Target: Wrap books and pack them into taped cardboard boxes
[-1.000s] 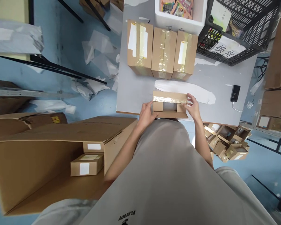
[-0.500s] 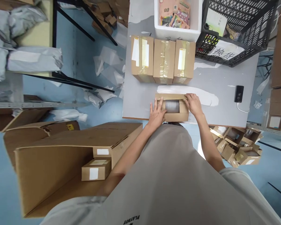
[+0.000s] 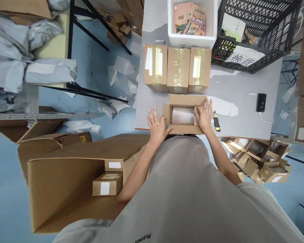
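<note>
An open cardboard box [image 3: 183, 129] stands at the table's front edge with its flaps folded outward. Inside it lies something wrapped in whitish, translucent material [image 3: 183, 115]; what it is, I cannot make out. At the box's left flap is my left hand [image 3: 157, 128], fingers spread, the thumb side touching or very close to the cardboard. My right hand [image 3: 204, 115] rests against the right flap, its fingers stretched out and apart. A yellow and black utility knife [image 3: 216, 121] lies just right of that hand.
Three taped cartons [image 3: 177, 69] stand behind the box. Further back are a white foam bin [image 3: 192, 41] with packets and a black crate [image 3: 254, 67]. A phone [image 3: 261, 102] lies right. A large carton [image 3: 66, 189] stands left, several opened boxes [image 3: 263, 162] lower right.
The box's flaps have swung outward, exposing more of the wrapped contents. My left hand has moved left off the opening. The utility knife has come into sight beside my right hand.
</note>
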The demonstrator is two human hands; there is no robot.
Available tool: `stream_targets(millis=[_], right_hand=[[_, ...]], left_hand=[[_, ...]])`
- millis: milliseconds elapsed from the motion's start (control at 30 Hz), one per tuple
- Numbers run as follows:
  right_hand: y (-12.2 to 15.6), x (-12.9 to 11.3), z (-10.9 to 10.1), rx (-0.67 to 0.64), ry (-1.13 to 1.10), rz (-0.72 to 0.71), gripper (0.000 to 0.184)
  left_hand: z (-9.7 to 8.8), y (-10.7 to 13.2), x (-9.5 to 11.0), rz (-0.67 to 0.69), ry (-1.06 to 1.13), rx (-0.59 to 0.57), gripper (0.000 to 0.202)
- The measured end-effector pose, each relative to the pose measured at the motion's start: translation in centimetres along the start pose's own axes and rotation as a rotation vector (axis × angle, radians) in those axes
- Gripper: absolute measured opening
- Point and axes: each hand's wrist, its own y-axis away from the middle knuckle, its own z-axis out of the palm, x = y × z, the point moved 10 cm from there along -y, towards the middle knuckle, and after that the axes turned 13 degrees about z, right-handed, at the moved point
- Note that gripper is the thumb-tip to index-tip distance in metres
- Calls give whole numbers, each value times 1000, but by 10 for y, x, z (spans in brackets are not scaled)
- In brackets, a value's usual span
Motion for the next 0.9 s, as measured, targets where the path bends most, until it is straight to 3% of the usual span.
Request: stream_targets(millis=[100, 200, 367, 533, 667, 833, 900], right_hand=[[21, -4, 12, -36, 24, 31, 42], [30, -2, 16, -59, 31, 76, 60], [39, 8, -11, -5, -44, 35, 50], [48, 63, -45, 138, -131, 141, 49], [48, 96, -40, 109, -121, 258, 46], [46, 85, -24, 2, -109, 264, 45], [46, 78, -23, 1, -124, 269, 45]], left_hand=[[6, 0, -17, -58, 23, -19, 60], [13, -6, -15, -33, 17, -36, 63], [22, -19, 9, 97, 20, -112, 66], [38, -32, 27, 207, 24, -198, 54], [58, -45, 44, 271, 60, -265, 64], [88, -81, 71, 328, 62, -336, 75], [99, -96, 79, 328, 55, -365, 62]])
